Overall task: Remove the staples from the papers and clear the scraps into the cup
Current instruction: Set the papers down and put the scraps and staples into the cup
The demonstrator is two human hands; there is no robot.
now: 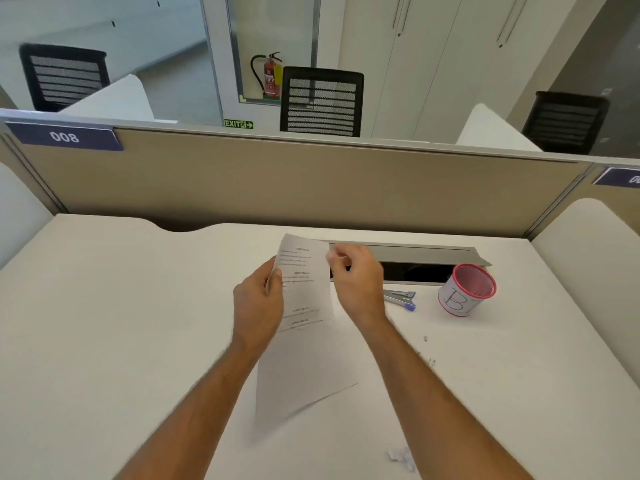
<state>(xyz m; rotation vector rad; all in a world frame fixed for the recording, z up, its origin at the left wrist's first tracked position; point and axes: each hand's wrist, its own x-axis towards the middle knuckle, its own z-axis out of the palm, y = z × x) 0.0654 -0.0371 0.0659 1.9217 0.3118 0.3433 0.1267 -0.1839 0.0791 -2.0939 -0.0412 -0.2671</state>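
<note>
Papers (304, 306) mid-frame, raised off counter (121, 323). Left hand (258, 306) clamped on left edge; right hand (353, 278) pinching top corner. Risk: hard tug tears corner. Staples (426, 338), scraps (401, 457) lower right, well apart from cup (465, 292); may get missed.

On my feed, both forearms come up from the bottom edge bare: no sleeves show anywhere along them, and I see no watch, band or bracelet at either wrist. My left hand (258, 303) and right hand (356, 282) are ungloved, with no rings that I can make out. The fingertips are blurred, so nails stay unclear.
</note>
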